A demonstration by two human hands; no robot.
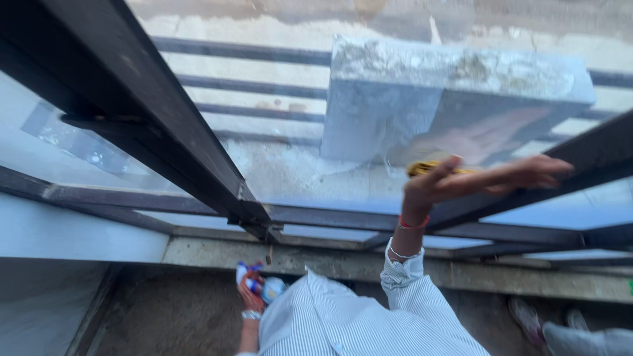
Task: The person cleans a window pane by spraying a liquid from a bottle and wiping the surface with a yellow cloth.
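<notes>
Right hand: the right hand (pixel 475 181) is reaching up with the fingers stretched out flat, pressing a yellow sponge (pixel 428 167) against the window pane (pixel 310 178); only an edge of the sponge is showing above the thumb.
Right wrist: a red band (pixel 413 224) and a thin bracelet are sitting just above the rolled cuff of the striped sleeve (pixel 402 270).
Left hand: the left hand (pixel 252 293) is hanging low beside the body, with the fingers closed around a spray bottle (pixel 264 285) that is white and blue.
Window frame: dark metal bars (pixel 171 132) are crossing the glass, running down to the lower rail.
Sill: a rough concrete ledge (pixel 330 260) is lying just under the frame.
Outside: a grey stone block (pixel 455 99) is standing beyond the pane, in front of horizontal railings.
Floor: a shoe (pixel 527 316) is showing at the lower right.
</notes>
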